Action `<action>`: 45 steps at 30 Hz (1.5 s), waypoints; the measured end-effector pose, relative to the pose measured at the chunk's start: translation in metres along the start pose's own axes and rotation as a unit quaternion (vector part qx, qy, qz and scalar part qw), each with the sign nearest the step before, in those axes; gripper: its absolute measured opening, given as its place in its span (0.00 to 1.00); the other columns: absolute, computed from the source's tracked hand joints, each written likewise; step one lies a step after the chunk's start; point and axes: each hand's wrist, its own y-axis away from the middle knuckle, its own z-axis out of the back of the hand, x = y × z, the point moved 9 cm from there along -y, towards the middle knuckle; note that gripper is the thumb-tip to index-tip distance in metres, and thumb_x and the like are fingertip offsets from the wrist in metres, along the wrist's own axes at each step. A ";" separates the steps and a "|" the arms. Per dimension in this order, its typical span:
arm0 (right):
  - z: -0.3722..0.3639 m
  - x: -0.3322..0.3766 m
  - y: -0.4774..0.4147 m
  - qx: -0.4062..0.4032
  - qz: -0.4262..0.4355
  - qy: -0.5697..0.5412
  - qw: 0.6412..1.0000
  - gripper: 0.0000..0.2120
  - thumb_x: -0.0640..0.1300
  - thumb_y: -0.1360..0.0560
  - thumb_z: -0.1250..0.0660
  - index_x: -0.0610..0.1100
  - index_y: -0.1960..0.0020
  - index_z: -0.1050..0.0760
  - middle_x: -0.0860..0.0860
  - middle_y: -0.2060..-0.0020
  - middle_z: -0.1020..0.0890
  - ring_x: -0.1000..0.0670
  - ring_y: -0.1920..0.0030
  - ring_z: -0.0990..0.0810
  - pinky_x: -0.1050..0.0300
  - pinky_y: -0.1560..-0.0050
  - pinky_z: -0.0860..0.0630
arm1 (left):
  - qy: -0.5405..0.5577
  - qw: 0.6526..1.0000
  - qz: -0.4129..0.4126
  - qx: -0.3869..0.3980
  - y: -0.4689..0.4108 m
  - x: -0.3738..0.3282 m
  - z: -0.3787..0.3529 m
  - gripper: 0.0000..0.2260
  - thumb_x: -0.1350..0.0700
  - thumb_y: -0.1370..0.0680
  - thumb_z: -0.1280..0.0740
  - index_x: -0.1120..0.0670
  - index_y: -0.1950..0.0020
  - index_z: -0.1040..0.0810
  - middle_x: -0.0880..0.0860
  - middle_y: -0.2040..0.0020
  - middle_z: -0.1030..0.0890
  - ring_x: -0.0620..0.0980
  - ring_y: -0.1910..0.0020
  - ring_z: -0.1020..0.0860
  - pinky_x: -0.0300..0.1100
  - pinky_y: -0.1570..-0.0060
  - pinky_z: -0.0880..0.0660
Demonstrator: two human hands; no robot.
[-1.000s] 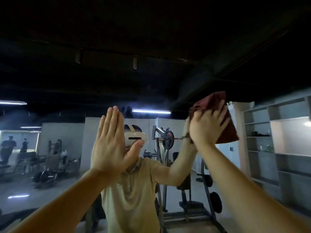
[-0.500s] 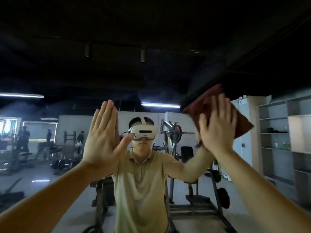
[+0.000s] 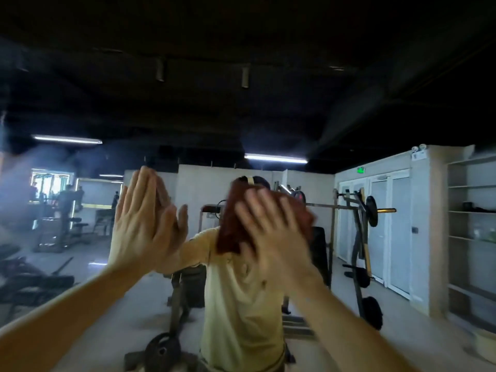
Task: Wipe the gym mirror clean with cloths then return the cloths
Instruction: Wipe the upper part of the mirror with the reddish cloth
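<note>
The right hand (image 3: pixel 271 237) lies flat with fingers spread, pressing the reddish-brown cloth (image 3: pixel 230 232) onto the mirror (image 3: pixel 241 116) at about head height. It is blurred, so I judge a wiping stroke is under way. The left hand (image 3: pixel 139 224) is flat too, fingers straight and together, palm on the glass just beside the cloth, holding nothing. To wipe well, press evenly through the whole palm, overlap the passes, and wipe where the bracing palm sat. The glass reflects a pale shirt (image 3: pixel 241 304), a barbell rack (image 3: pixel 359 237) and shelves (image 3: pixel 472 224)
</note>
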 end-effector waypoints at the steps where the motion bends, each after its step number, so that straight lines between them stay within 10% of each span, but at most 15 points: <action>1: 0.006 -0.039 0.009 -0.006 -0.055 0.014 0.998 0.32 0.60 0.16 0.47 0.48 0.16 0.47 0.47 0.16 0.50 0.45 0.16 0.57 0.35 0.18 0.54 | -0.019 1.000 0.018 0.014 0.011 0.004 -0.004 0.38 0.38 0.17 0.53 0.59 0.14 0.52 0.56 0.13 0.53 0.50 0.15 0.57 0.51 0.16 0.59; 7: 0.022 -0.126 0.017 -0.071 -0.409 -0.007 0.910 0.30 0.55 0.15 0.52 0.39 0.19 0.37 0.39 0.17 0.44 0.38 0.17 0.49 0.31 0.20 0.50 | -0.089 0.995 -0.010 0.040 0.048 0.006 -0.026 0.45 0.29 0.19 0.52 0.60 0.15 0.61 0.57 0.14 0.61 0.55 0.15 0.60 0.50 0.17 0.62; 15: -0.019 0.124 0.025 -0.003 0.018 -0.113 0.993 0.29 0.56 0.15 0.48 0.48 0.16 0.43 0.46 0.15 0.47 0.43 0.15 0.57 0.39 0.17 0.60 | -0.062 0.994 -0.066 0.069 0.052 0.023 -0.015 0.36 0.34 0.15 0.56 0.55 0.14 0.58 0.51 0.14 0.60 0.51 0.15 0.58 0.44 0.18 0.61; 18: -0.024 0.115 0.084 0.049 0.157 -0.055 0.985 0.32 0.59 0.17 0.45 0.49 0.16 0.43 0.47 0.16 0.46 0.44 0.15 0.56 0.40 0.18 0.64 | -0.083 0.992 -0.042 0.089 0.059 0.022 -0.016 0.39 0.32 0.16 0.56 0.56 0.14 0.59 0.52 0.14 0.60 0.52 0.15 0.59 0.50 0.17 0.59; 25: 0.012 -0.120 0.095 -0.029 -0.292 -0.036 0.955 0.28 0.53 0.17 0.45 0.41 0.21 0.34 0.44 0.17 0.42 0.42 0.16 0.47 0.35 0.18 0.51 | -0.105 0.994 0.019 0.036 0.085 0.003 -0.041 0.39 0.37 0.16 0.52 0.61 0.15 0.61 0.60 0.14 0.61 0.60 0.15 0.60 0.64 0.18 0.55; 29: 0.013 -0.078 0.071 -0.072 -0.444 -0.047 0.892 0.27 0.48 0.18 0.45 0.36 0.25 0.30 0.40 0.17 0.45 0.39 0.16 0.49 0.31 0.20 0.50 | -0.088 0.995 -0.002 0.049 0.091 0.004 -0.042 0.38 0.39 0.15 0.50 0.62 0.15 0.59 0.62 0.15 0.60 0.61 0.15 0.60 0.63 0.18 0.57; 33: -0.003 0.067 0.031 -0.067 -0.301 -0.088 0.947 0.32 0.54 0.17 0.45 0.47 0.16 0.51 0.43 0.16 0.52 0.41 0.16 0.54 0.35 0.18 0.58 | -0.030 0.993 -0.092 0.061 0.104 0.008 -0.026 0.33 0.42 0.13 0.53 0.59 0.14 0.54 0.59 0.14 0.56 0.60 0.15 0.56 0.60 0.17 0.58; 39: -0.033 0.157 0.098 0.080 0.043 -0.077 0.993 0.29 0.53 0.16 0.45 0.48 0.17 0.41 0.46 0.16 0.47 0.43 0.15 0.53 0.39 0.17 0.58 | -0.011 0.982 -0.175 0.062 0.156 0.022 -0.020 0.29 0.49 0.14 0.46 0.60 0.15 0.43 0.59 0.15 0.44 0.61 0.16 0.45 0.65 0.18 0.49; 45: -0.016 -0.051 0.198 0.018 -0.328 0.000 0.945 0.27 0.53 0.14 0.47 0.44 0.18 0.42 0.43 0.17 0.43 0.42 0.16 0.49 0.38 0.18 0.52 | -0.074 0.988 -0.118 0.071 0.178 0.023 -0.064 0.39 0.40 0.17 0.43 0.63 0.15 0.51 0.62 0.14 0.53 0.63 0.15 0.52 0.63 0.18 0.53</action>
